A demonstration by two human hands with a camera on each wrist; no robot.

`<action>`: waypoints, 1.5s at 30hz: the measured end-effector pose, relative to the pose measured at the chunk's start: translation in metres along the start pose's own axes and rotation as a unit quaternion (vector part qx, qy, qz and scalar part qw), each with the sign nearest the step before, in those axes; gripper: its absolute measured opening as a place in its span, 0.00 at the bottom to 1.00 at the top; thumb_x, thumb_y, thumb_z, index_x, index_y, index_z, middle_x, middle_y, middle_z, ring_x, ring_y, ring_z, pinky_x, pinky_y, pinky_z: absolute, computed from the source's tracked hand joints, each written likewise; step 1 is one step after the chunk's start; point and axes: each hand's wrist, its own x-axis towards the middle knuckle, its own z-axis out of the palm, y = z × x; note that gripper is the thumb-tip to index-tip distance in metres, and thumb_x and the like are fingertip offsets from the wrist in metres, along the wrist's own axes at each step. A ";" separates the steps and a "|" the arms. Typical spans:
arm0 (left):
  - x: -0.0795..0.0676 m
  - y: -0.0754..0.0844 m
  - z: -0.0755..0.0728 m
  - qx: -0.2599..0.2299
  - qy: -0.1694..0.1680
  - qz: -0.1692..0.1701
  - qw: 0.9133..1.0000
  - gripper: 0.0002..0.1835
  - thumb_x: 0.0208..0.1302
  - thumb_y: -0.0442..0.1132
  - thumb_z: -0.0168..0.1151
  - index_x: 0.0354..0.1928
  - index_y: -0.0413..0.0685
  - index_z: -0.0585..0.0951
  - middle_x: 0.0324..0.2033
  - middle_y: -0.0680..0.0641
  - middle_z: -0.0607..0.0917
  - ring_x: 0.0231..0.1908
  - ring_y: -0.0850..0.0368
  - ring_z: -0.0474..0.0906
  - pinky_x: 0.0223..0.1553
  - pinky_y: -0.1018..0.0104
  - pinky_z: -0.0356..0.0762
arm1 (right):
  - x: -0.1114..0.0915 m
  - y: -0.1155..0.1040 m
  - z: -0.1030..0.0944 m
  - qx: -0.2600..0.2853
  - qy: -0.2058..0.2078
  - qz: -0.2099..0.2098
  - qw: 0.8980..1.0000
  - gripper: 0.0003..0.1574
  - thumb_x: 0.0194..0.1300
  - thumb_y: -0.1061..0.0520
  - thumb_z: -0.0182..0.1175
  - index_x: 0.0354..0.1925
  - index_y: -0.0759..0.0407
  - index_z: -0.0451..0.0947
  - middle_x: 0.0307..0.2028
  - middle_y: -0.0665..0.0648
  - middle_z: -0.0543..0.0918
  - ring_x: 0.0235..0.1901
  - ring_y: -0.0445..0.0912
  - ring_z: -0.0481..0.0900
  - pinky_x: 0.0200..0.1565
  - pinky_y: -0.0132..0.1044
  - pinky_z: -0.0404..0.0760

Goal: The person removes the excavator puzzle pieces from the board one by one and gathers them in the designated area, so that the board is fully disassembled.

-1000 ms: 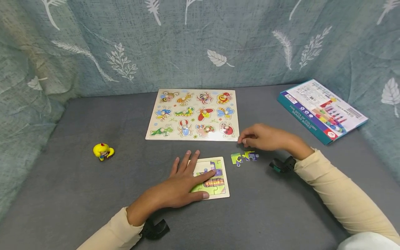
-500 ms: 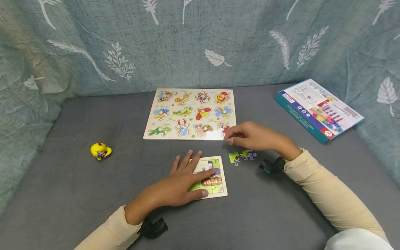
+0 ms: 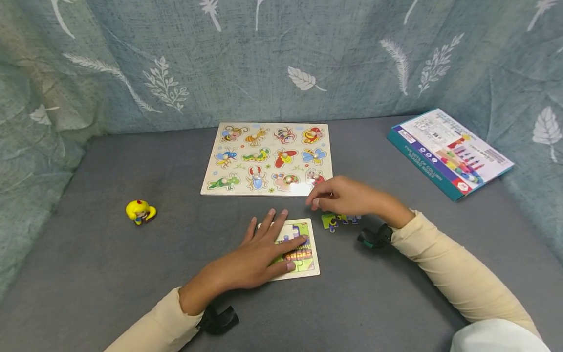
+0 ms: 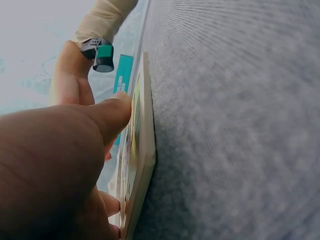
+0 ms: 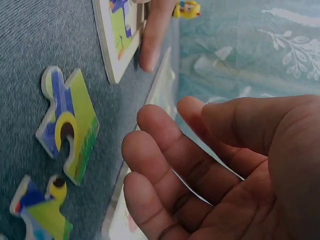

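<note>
My left hand (image 3: 259, 256) lies spread over a small wooden jigsaw tray (image 3: 314, 249), thumb and fingers resting on it. The tray holds a partly filled picture in green, purple and orange. In the left wrist view the thumb touches the edge of the tray (image 4: 145, 160). Just above two loose jigsaw pieces hovers my right hand (image 3: 347, 195), its fingers loosely bent. The right wrist view shows nothing held in it. One piece (image 5: 82, 120) is green and blue with a yellow ring; the other piece (image 5: 42, 212) lies beside it, partly cut off by the frame.
Behind the hands lies a wooden insect peg puzzle board (image 3: 239, 187), close to the right fingertips. A flat teal and white box (image 3: 453, 151) stands at the back right. A small yellow-haired figurine (image 3: 140, 211) sits on the left. A leaf-patterned curtain (image 3: 246, 63) closes off the back.
My right hand has moved left, from beside the board's right corner to in front of its lower edge, now partly covering the loose pieces. The left hand stays on the tray.
</note>
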 end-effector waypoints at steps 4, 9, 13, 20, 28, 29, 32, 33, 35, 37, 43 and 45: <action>0.000 0.000 0.000 -0.001 -0.006 -0.001 1.000 0.29 0.73 0.55 0.50 0.73 0.67 0.62 0.75 0.40 0.36 0.72 0.43 0.23 0.65 0.35 0.25 | 0.005 -0.001 0.005 0.003 -0.016 -0.004 1.000 0.12 0.71 0.63 0.53 0.47 0.61 0.83 0.39 0.53 0.85 0.34 0.43 0.79 0.39 0.39 0.78; 0.000 0.000 0.000 0.001 -0.010 0.006 1.000 0.28 0.74 0.55 0.49 0.74 0.67 0.62 0.75 0.41 0.34 0.72 0.43 0.22 0.64 0.34 0.25 | 0.008 -0.003 0.009 0.003 -0.034 -0.010 0.999 0.13 0.72 0.62 0.52 0.48 0.59 0.82 0.40 0.51 0.84 0.37 0.44 0.81 0.41 0.40 0.79; 0.000 0.000 0.000 0.002 -0.019 0.008 1.000 0.29 0.74 0.54 0.49 0.74 0.67 0.61 0.75 0.41 0.33 0.72 0.43 0.21 0.64 0.34 0.23 | 0.011 -0.004 0.010 0.000 -0.038 -0.025 0.999 0.13 0.72 0.61 0.52 0.48 0.60 0.82 0.40 0.51 0.85 0.36 0.45 0.81 0.40 0.39 0.79; 0.001 0.000 0.000 -0.001 -0.025 0.007 1.000 0.30 0.73 0.56 0.50 0.74 0.66 0.61 0.75 0.42 0.32 0.71 0.43 0.19 0.64 0.35 0.22 | 0.016 -0.005 0.014 0.039 -0.067 -0.052 0.996 0.13 0.72 0.59 0.54 0.48 0.61 0.83 0.37 0.52 0.85 0.30 0.44 0.78 0.36 0.37 0.77; 0.001 0.001 0.000 -0.002 -0.027 0.008 1.000 0.31 0.71 0.58 0.52 0.74 0.66 0.61 0.75 0.43 0.32 0.71 0.43 0.18 0.64 0.35 0.22 | 0.018 -0.007 0.018 0.039 -0.085 -0.050 0.994 0.14 0.72 0.59 0.55 0.50 0.60 0.82 0.39 0.50 0.86 0.34 0.46 0.81 0.39 0.38 0.79; 0.001 0.001 0.000 0.000 -0.027 0.008 1.000 0.32 0.71 0.59 0.52 0.74 0.66 0.61 0.75 0.43 0.32 0.71 0.43 0.18 0.64 0.35 0.22 | 0.018 -0.007 0.019 0.038 -0.087 -0.046 0.994 0.14 0.72 0.59 0.55 0.50 0.59 0.82 0.39 0.49 0.86 0.34 0.46 0.81 0.38 0.38 0.79; 0.002 0.001 0.000 0.005 -0.030 0.006 1.000 0.33 0.70 0.60 0.52 0.74 0.67 0.61 0.75 0.43 0.32 0.71 0.43 0.18 0.64 0.35 0.22 | 0.018 -0.008 0.020 0.040 -0.094 -0.037 0.994 0.14 0.72 0.58 0.54 0.50 0.59 0.82 0.39 0.49 0.86 0.33 0.45 0.80 0.36 0.38 0.78; 0.002 0.001 -0.001 0.004 -0.031 0.006 0.999 0.33 0.70 0.60 0.52 0.74 0.67 0.61 0.75 0.43 0.32 0.71 0.43 0.18 0.64 0.35 0.22 | 0.018 -0.008 0.021 0.041 -0.096 -0.036 0.994 0.14 0.72 0.58 0.54 0.50 0.59 0.82 0.39 0.49 0.85 0.33 0.45 0.80 0.35 0.37 0.78; 0.002 0.001 -0.001 0.003 -0.032 0.004 0.999 0.32 0.70 0.59 0.52 0.74 0.67 0.61 0.75 0.43 0.32 0.71 0.43 0.18 0.64 0.35 0.22 | 0.019 -0.007 0.022 0.042 -0.102 -0.036 0.993 0.14 0.72 0.58 0.55 0.51 0.59 0.82 0.39 0.49 0.85 0.32 0.44 0.79 0.34 0.37 0.78; 0.002 0.001 0.000 0.002 -0.033 0.004 0.999 0.32 0.71 0.59 0.52 0.74 0.67 0.61 0.75 0.43 0.32 0.71 0.43 0.18 0.64 0.35 0.21 | 0.020 -0.006 0.022 0.047 -0.108 -0.039 0.992 0.14 0.72 0.58 0.55 0.51 0.59 0.82 0.40 0.49 0.85 0.31 0.44 0.79 0.33 0.36 0.77; 0.003 0.000 0.000 0.002 -0.036 -0.001 0.999 0.31 0.71 0.59 0.51 0.74 0.67 0.61 0.75 0.44 0.32 0.71 0.44 0.18 0.64 0.36 0.21 | 0.021 -0.007 0.023 0.067 -0.118 -0.053 0.989 0.14 0.72 0.59 0.54 0.51 0.62 0.81 0.41 0.51 0.86 0.33 0.45 0.79 0.34 0.36 0.77; 0.004 0.000 0.000 0.002 -0.036 -0.002 0.999 0.31 0.71 0.59 0.51 0.74 0.68 0.61 0.75 0.44 0.31 0.71 0.44 0.17 0.64 0.36 0.21 | 0.021 -0.007 0.023 0.072 -0.122 -0.055 0.988 0.14 0.72 0.60 0.54 0.51 0.63 0.81 0.41 0.51 0.86 0.35 0.46 0.80 0.36 0.36 0.77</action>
